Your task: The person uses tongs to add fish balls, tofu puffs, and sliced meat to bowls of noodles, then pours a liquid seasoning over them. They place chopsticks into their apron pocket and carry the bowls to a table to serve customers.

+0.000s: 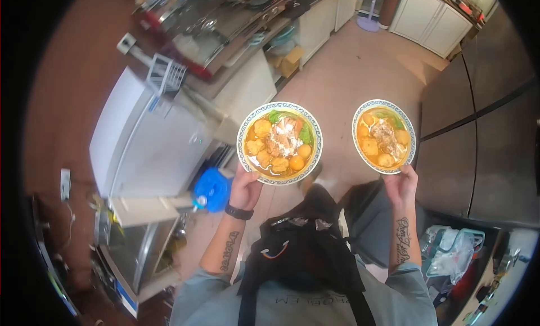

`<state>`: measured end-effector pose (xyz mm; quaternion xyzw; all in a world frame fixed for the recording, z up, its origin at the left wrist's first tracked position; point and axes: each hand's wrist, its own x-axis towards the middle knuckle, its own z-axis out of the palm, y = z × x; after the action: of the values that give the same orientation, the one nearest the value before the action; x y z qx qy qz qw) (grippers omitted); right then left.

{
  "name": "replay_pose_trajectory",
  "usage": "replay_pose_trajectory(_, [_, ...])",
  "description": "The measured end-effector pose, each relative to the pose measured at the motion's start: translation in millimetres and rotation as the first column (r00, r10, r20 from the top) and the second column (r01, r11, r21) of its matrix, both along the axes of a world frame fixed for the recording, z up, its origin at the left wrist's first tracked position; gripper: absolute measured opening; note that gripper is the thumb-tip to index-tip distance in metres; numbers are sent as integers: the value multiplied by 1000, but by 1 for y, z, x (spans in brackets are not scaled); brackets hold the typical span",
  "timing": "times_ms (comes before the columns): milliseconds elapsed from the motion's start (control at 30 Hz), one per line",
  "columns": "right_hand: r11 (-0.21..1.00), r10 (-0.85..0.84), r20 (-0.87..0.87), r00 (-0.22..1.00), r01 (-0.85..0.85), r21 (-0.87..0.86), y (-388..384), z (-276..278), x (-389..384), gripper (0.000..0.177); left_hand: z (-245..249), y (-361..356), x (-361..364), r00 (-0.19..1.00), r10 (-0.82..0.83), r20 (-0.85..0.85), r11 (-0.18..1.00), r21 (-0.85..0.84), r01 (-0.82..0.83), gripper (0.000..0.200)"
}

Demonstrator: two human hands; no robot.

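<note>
Bowls [279,143] [385,136] of orange noodle soup, blue-patterned rims, held level.

Below you runs a pale beige tiled floor [360,61]. To your left stands a white box-shaped chest freezer [140,140] beside a reddish-brown wall [73,73]; cream cabinet doors [430,19] close the far end.

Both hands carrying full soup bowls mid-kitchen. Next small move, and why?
Probably steady both bowls level before stepping on. The left bowl and right bowl are filled with broth close to their rims. The left hand and right hand each grip only the near edge, and only bare floor lies below.
</note>
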<state>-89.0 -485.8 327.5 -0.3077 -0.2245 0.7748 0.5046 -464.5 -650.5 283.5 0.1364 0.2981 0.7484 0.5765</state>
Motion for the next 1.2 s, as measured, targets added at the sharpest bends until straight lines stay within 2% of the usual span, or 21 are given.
replay_pose_trajectory(33, [1000, -14, 29, 999, 14, 4, -3, -10, 6, 62, -15, -5, 11, 1000, 20, -1, 1000, 15, -20, 80])
replay_pose_trajectory(67, [998, -66, 49, 997, 66, -11, 18, -7, -3, 67, -9, 29, 0, 1000, 4, -11, 1000, -5, -4, 80])
replay_pose_trajectory(133, [998, -37, 23, 999, 38, -50, 69, -11, -7, 71, -2, 90, -12, 1000, -11, -25, 999, -47, 10, 75])
replay_pose_trajectory(200, [992, -120, 19, 993, 121, -47, 94, -14, -8, 76, -12, 124, -16, 999, 12, -48, 999, -51, -15, 73])
replay_pose_trajectory(233, [993, -102, 2, 995, 102, -58, 102, -12, -6, 78, -11, 136, -15, 998, -2, -59, 999, -47, -1, 72])
replay_pose_trajectory(267, [995, -81, 2, 997, 81, -53, 94, -33, -2, 76, -31, 123, -10, 998, -5, -66, 999, -44, 2, 71])
replay_pose_trajectory(333, [991, -109, 8, 994, 109, -80, 135, -45, -5, 74, -36, 169, -13, 998, 29, -62, 997, -69, -33, 69])
replay_pose_trajectory(467, [982, -163, -57, 985, 156, -110, 204, -59, 11, 73, -26, 271, -5, 994, -64, -88, 995, -78, 57, 70])
replay_pose_trajectory(500, [982, -164, -55, 985, 158, -105, 162, -46, 2, 70, -18, 233, -9, 994, -77, -74, 995, -72, 72, 70])
replay_pose_trajectory(567, [973, -208, -55, 977, 201, -112, 205, -46, 4, 68, -12, 293, -12, 988, -143, -61, 985, -101, 137, 71])
replay_pose_trajectory(600, [962, -259, -55, 964, 253, -101, 176, -44, 7, 68, -11, 274, -13, 981, -179, -68, 981, -94, 173, 71])
replay_pose_trajectory(733, [953, -292, -41, 955, 288, -89, 230, -38, -1, 68, -9, 351, -22, 968, -237, -77, 970, -69, 232, 75])
replay_pose_trajectory(767, [954, -292, -63, 954, 286, -88, 267, -31, -5, 68, -4, 398, -20, 967, -247, -69, 968, -65, 243, 76])
replay_pose_trajectory(833, [946, -311, -71, 948, 301, -122, 293, -21, 8, 68, 5, 438, -8, 953, -296, -68, 953, -85, 290, 77])
replay_pose_trajectory(933, [933, -341, -63, 938, 330, -146, 363, -17, 19, 68, -2, 540, -7, 913, -399, -88, 913, -129, 386, 76])
replay_pose_trajectory(967, [944, -320, -47, 946, 315, -99, 284, -16, 1, 67, -11, 453, -22, 931, -359, -63, 933, -58, 356, 76])
replay_pose_trajectory(1133, [928, -366, -12, 930, 364, -80, 345, 1, 6, 65, 12, 540, -12, 920, -393, 1, 920, 11, 393, 76])
replay_pose_trajectory(1200, [921, -383, -23, 923, 380, -83, 344, 0, 22, 65, 16, 554, 7, 904, -423, -64, 905, 26, 425, 76])
